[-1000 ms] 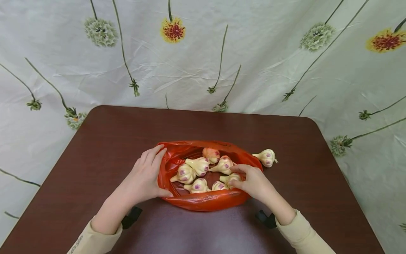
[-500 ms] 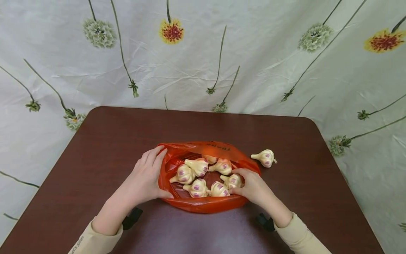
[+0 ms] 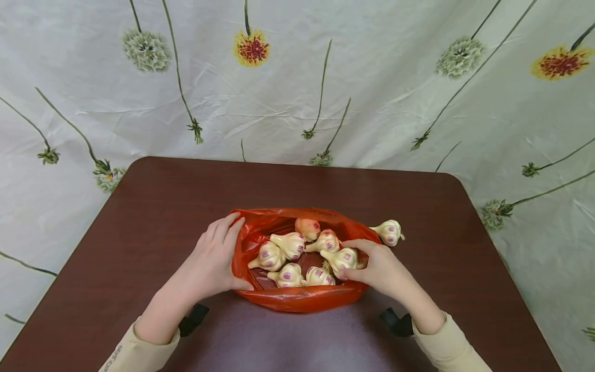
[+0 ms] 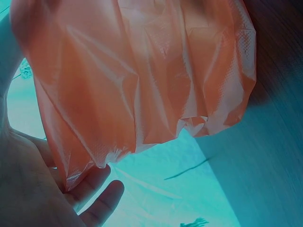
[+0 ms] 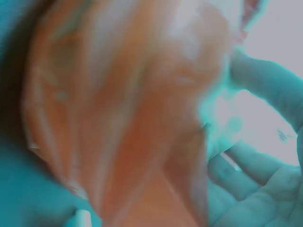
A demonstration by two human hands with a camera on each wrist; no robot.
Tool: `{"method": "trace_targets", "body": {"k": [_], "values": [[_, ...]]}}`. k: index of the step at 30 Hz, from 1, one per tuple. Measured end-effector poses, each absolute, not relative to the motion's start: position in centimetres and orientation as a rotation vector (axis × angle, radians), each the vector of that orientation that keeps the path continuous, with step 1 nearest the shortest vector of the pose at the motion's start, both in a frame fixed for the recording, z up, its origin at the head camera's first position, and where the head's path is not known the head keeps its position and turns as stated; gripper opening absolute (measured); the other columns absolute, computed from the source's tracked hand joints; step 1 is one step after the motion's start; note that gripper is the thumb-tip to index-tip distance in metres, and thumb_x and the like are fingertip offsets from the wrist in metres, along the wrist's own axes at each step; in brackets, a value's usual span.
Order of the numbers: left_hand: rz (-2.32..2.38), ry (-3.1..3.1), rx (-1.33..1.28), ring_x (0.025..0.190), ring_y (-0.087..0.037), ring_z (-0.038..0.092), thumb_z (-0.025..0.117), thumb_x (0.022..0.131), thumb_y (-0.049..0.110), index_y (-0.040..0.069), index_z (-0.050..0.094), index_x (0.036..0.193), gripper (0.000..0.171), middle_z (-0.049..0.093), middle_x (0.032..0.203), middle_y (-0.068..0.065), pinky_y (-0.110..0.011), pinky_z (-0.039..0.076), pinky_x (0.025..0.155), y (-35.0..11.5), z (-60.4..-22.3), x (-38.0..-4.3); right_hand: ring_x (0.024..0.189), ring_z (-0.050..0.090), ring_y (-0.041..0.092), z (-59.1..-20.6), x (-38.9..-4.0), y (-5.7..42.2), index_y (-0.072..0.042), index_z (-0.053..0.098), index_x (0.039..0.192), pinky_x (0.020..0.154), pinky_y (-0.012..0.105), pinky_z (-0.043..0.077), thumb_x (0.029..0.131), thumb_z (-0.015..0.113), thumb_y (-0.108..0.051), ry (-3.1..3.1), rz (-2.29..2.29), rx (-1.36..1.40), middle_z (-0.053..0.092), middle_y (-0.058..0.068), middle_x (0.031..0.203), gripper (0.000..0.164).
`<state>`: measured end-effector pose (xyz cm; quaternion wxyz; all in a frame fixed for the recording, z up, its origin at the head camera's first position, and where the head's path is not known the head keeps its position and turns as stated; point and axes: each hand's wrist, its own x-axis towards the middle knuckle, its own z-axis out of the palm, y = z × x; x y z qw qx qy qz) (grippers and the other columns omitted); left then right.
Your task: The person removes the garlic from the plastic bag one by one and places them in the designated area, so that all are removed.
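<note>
A red plastic bag (image 3: 297, 299) lies with its mouth spread wide on the table. Its left end is gripped by my left hand (image 3: 209, 258), fingertips at the far rim and thumb at the near rim; the left wrist view shows crinkled film (image 4: 151, 80) against that hand. Inside the right end, my right hand (image 3: 383, 266) pinches a garlic bulb (image 3: 345, 260) between thumb and fingers, its stem pointing left. Several other bulbs sit in the bag, among them one at the left (image 3: 269, 256) and one near the front rim (image 3: 319, 276). Blurred film (image 5: 132, 118) covers much of the right wrist view.
Just outside the bag's right end, one more garlic bulb (image 3: 389, 232) lies on the dark brown table (image 3: 186, 191). A white cloth with flower prints (image 3: 279, 103) hangs behind the table and at its sides. Dark bands show at both wrists.
My right hand has taken the garlic bulb between its fingers and raised and turned it slightly. The bag's far right rim has shifted a little. My left hand stays in place.
</note>
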<state>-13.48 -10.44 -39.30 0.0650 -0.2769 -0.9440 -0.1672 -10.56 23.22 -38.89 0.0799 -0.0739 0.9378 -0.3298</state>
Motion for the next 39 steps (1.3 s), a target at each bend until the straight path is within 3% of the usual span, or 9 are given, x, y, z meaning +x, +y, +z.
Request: {"method": "trace_targets", "body": {"k": [6, 9, 13, 18, 20, 23, 26, 31, 39], "values": [[-0.517, -2.853, -0.835, 0.128, -0.046, 0.038, 0.098, 0.048, 0.039, -0.01, 0.038, 0.141, 0.121, 0.038, 0.146, -0.027, -0.063, 0.044, 0.096, -10.6, -39.3, -13.5, 0.109, 0.068, 0.029, -36.7, -10.5, 24.3, -0.012, 0.063, 0.129, 0.092, 0.042, 0.055, 0.08, 0.083, -0.026, 2.717, -1.341, -0.242, 0.064, 0.011, 0.127, 0.055], [-0.521, -2.857, -0.83, 0.128, -0.046, 0.037, 0.098, 0.048, 0.039, -0.01, 0.038, 0.141, 0.121, 0.038, 0.145, -0.027, -0.063, 0.044, 0.096, -10.7, -39.4, -13.5, 0.11, 0.068, 0.026, -35.8, -10.5, 25.3, -0.015, 0.061, 0.132, 0.089, 0.033, 0.057, 0.082, 0.081, -0.023, 2.735, -1.448, -0.202, 0.063, 0.009, 0.13, 0.054], [-0.519, -2.865, -0.823, 0.128, -0.046, 0.037, 0.098, 0.048, 0.038, -0.01, 0.038, 0.141, 0.12, 0.039, 0.145, -0.028, -0.063, 0.043, 0.096, -10.8, -39.5, -13.5, 0.107, 0.068, 0.009, -35.2, -10.4, 26.9, -0.015, 0.059, 0.135, 0.082, 0.018, 0.055, 0.085, 0.078, -0.018, 2.775, -1.583, -0.124, 0.061, 0.002, 0.133, 0.054], [-0.521, -2.872, -0.823, 0.129, -0.046, 0.037, 0.098, 0.049, 0.038, -0.01, 0.038, 0.141, 0.12, 0.038, 0.146, -0.027, -0.063, 0.043, 0.096, -10.9, -39.5, -13.6, 0.101, 0.062, -0.011, -35.6, -9.8, 29.1, -0.006, 0.056, 0.137, 0.083, 0.01, 0.051, 0.086, 0.077, -0.012, 2.827, -1.708, 0.037, 0.062, -0.019, 0.122, 0.055], [-0.525, -2.872, -0.825, 0.129, -0.045, 0.037, 0.098, 0.049, 0.038, -0.009, 0.038, 0.142, 0.12, 0.037, 0.147, -0.027, -0.063, 0.043, 0.096, -10.9, -39.5, -13.6, 0.098, 0.059, -0.016, -36.2, -9.4, 30.1, -0.007, 0.055, 0.138, 0.081, 0.007, 0.05, 0.087, 0.076, -0.016, 2.867, -1.647, 0.142, 0.061, -0.016, 0.123, 0.056], [-0.532, -2.87, -0.826, 0.13, -0.045, 0.036, 0.098, 0.05, 0.038, -0.009, 0.037, 0.142, 0.12, 0.037, 0.147, -0.026, -0.063, 0.043, 0.096, -10.9, -39.4, -13.6, 0.095, 0.056, -0.02, -37.5, -8.6, 31.5, -0.007, 0.052, 0.141, 0.078, 0.006, 0.049, 0.088, 0.076, -0.023, 2.88, -1.496, 0.272, 0.061, 0.004, 0.133, 0.06], [-0.535, -2.87, -0.831, 0.13, -0.045, 0.036, 0.098, 0.05, 0.038, -0.009, 0.037, 0.142, 0.12, 0.037, 0.148, -0.026, -0.063, 0.043, 0.096, -10.8, -39.4, -13.7, 0.104, 0.063, -0.004, -39.1, -7.8, 32.7, -0.007, 0.051, 0.142, 0.076, 0.008, 0.05, 0.089, 0.075, -0.029, 2.84, -1.361, 0.33, 0.056, 0.02, 0.14, 0.063], [-0.525, -2.881, -0.83, 0.13, -0.045, 0.036, 0.097, 0.05, 0.039, -0.009, 0.037, 0.142, 0.12, 0.037, 0.147, -0.027, -0.063, 0.043, 0.096, -10.9, -39.4, -13.6, 0.117, 0.063, 0.034, -41.8, -6.9, 33.4, -0.005, 0.053, 0.139, 0.08, 0.019, 0.056, 0.088, 0.075, -0.032, 2.78, -1.273, 0.32, 0.056, 0.021, 0.139, 0.062], [-0.531, -2.892, -0.82, 0.13, -0.045, 0.036, 0.097, 0.05, 0.039, -0.009, 0.038, 0.142, 0.119, 0.037, 0.147, -0.027, -0.063, 0.043, 0.097, -11.0, -39.5, -13.7, 0.117, 0.063, 0.038, -43.9, -7.0, 33.0, -0.003, 0.053, 0.138, 0.087, 0.036, 0.057, 0.085, 0.078, -0.033, 2.761, -1.25, 0.344, 0.058, 0.025, 0.136, 0.066]]}}
